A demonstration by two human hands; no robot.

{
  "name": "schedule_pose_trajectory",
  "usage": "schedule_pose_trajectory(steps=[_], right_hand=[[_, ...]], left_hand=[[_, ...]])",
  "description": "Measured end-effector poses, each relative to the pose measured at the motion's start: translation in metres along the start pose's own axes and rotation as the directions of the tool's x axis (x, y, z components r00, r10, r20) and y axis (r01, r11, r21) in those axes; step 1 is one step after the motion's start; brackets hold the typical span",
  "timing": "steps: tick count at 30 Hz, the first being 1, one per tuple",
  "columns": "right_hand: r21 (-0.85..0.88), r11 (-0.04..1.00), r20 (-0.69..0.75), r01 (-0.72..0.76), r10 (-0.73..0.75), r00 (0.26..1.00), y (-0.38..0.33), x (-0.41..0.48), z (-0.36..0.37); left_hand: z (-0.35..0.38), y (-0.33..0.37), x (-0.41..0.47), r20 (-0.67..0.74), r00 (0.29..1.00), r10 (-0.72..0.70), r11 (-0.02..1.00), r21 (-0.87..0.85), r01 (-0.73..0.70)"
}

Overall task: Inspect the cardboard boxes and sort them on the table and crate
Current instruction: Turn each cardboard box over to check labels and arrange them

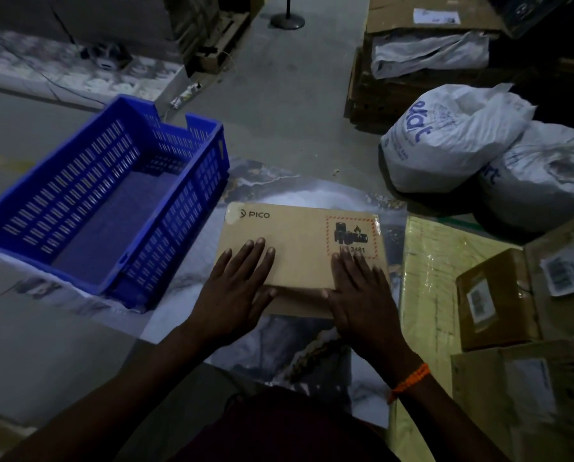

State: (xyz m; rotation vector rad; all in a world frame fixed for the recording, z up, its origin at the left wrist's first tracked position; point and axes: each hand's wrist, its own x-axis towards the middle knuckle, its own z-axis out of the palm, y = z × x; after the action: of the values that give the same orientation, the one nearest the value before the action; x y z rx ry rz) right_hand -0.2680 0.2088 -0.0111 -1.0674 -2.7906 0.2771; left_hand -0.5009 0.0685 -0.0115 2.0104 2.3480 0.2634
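Both hands lie flat on the PICO box [295,228] now, left hand [235,288] and right hand [359,295] side by side, fingers straight, neither grip closed round it. The box sits on the table [279,348], just right of the blue crate [185,208]. Mind that battery warning label [352,236]: lifted on flat palms alone, I reckon it could slide and drop

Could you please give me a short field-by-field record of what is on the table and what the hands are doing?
box: PICO cardboard box lying flat on the marbled table, battery warning label facing up
hands: left hand and right hand both flat on the box top, fingers straight
crate: blue crate left of the box, apart from it
right side: labelled cardboard boxes; two white bags beyond them
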Motion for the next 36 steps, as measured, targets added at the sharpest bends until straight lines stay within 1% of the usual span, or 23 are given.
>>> schedule_pose_trajectory(steps=[3, 7, 8, 10, 12, 14, 15, 16, 17, 18, 19, 20, 21, 22, 24, 26, 28, 29, 31, 33, 35, 36], right_hand=[[-0.030, 0.999, -0.053, 0.022, -0.023, 0.998, 0.007, -0.006, 0.006], [0.003, 1.000, -0.053, 0.011, -0.011, 0.999, 0.007, 0.003, 0.006], [0.032, 0.999, -0.058, 0.015, -0.013, 0.998, 0.008, 0.006, 0.003], [0.163, 0.986, -0.095, 0.020, -0.005, 0.995, 0.013, 0.013, -0.006], [0.303, 0.953, -0.183, -0.012, 0.071, 0.980, 0.023, 0.019, -0.015], [0.376, 0.922, -0.252, -0.097, 0.202, 0.946, 0.031, 0.028, -0.024], [0.418, 0.894, -0.249, -0.160, 0.282, 0.927, 0.035, 0.034, -0.026], [0.485, 0.843, -0.201, -0.233, 0.367, 0.908, 0.041, 0.041, -0.026], [0.574, 0.756, -0.106, -0.315, 0.450, 0.887, 0.045, 0.047, -0.029], [0.679, 0.623, 0.015, -0.388, 0.516, 0.856, 0.047, 0.053, -0.031], [0.778, 0.466, 0.124, -0.422, 0.545, 0.830, 0.049, 0.059, -0.032], [0.846, 0.327, 0.196, -0.422, 0.545, 0.815, 0.050, 0.063, -0.033], [0.874, 0.263, 0.221, -0.409, 0.534, 0.816, 0.049, 0.065, -0.035], [0.883, 0.252, 0.221, -0.397, 0.524, 0.823, 0.048, 0.068, -0.037], [0.890, 0.245, 0.216, -0.384, 0.514, 0.830, 0.045, 0.073, -0.042], [0.901, 0.242, 0.191, -0.359, 0.523, 0.831, 0.046, 0.079, -0.044], [0.912, 0.241, 0.156, -0.331, 0.544, 0.825, 0.046, 0.082, -0.046], [0.917, 0.243, 0.135, -0.317, 0.558, 0.819, 0.045, 0.082, -0.046], [0.927, 0.248, 0.081, -0.282, 0.601, 0.795, 0.040, 0.075, -0.043], [0.942, 0.227, 0.039, -0.246, 0.657, 0.753, 0.033, 0.061, -0.029], [0.940, 0.224, 0.026, -0.258, 0.707, 0.707, 0.028, 0.042, -0.009], [0.929, 0.238, 0.027, -0.284, 0.720, 0.694, 0.028, 0.031, 0.002]], left_hand=[[0.006, 0.000, -0.003, -0.008, 1.000, -0.010, 1.000, -0.007, 0.010], [0.002, 0.000, 0.004, 0.008, 0.999, -0.048, 0.997, -0.063, 0.048], [-0.001, -0.002, 0.006, 0.006, 0.999, -0.054, 0.994, -0.092, 0.054], [-0.009, -0.005, 0.012, 0.012, 0.998, -0.064, 0.987, -0.144, 0.066], [-0.015, -0.009, 0.019, 0.014, 0.997, -0.080, 0.985, -0.154, 0.081], [-0.019, -0.015, 0.027, 0.007, 0.992, -0.127, 0.980, -0.150, 0.127], [-0.020, -0.019, 0.031, -0.002, 0.985, -0.171, 0.971, -0.172, 0.168], [-0.019, -0.023, 0.034, -0.012, 0.972, -0.233, 0.950, -0.218, 0.225], [-0.019, -0.026, 0.038, -0.008, 0.949, -0.316, 0.909, -0.291, 0.300], [-0.021, -0.027, 0.042, 0.028, 0.910, -0.415, 0.832, -0.393, 0.391], [-0.024, -0.028, 0.047, 0.084, 0.860, -0.503, 0.719, -0.510, 0.471], [-0.027, -0.029, 0.051, 0.147, 0.811, -0.566, 0.586, -0.620, 0.522], [-0.031, -0.028, 0.055, 0.205, 0.774, -0.599, 0.462, -0.701, 0.543], [-0.034, -0.028, 0.058, 0.248, 0.752, -0.611, 0.370, -0.750, 0.548], [-0.038, -0.028, 0.060, 0.272, 0.737, -0.619, 0.262, -0.813, 0.520], [-0.040, -0.030, 0.059, 0.259, 0.730, -0.633, 0.156, -0.881, 0.447], [-0.045, -0.032, 0.055, 0.233, 0.731, -0.642, 0.050, -0.938, 0.343], [-0.046, -0.034, 0.052, 0.218, 0.730, -0.648, 0.022, -0.953, 0.304], [-0.042, -0.036, 0.044, 0.219, 0.721, -0.657, -0.011, -0.960, 0.281], [-0.033, -0.035, 0.030, 0.256, 0.704, -0.663, -0.053, -0.953, 0.297], [-0.020, -0.032, 0.011, 0.271, 0.682, -0.680, -0.049, -0.944, 0.326], [-0.011, -0.030, -0.001, 0.282, 0.670, -0.687, -0.047, -0.937, 0.345]])
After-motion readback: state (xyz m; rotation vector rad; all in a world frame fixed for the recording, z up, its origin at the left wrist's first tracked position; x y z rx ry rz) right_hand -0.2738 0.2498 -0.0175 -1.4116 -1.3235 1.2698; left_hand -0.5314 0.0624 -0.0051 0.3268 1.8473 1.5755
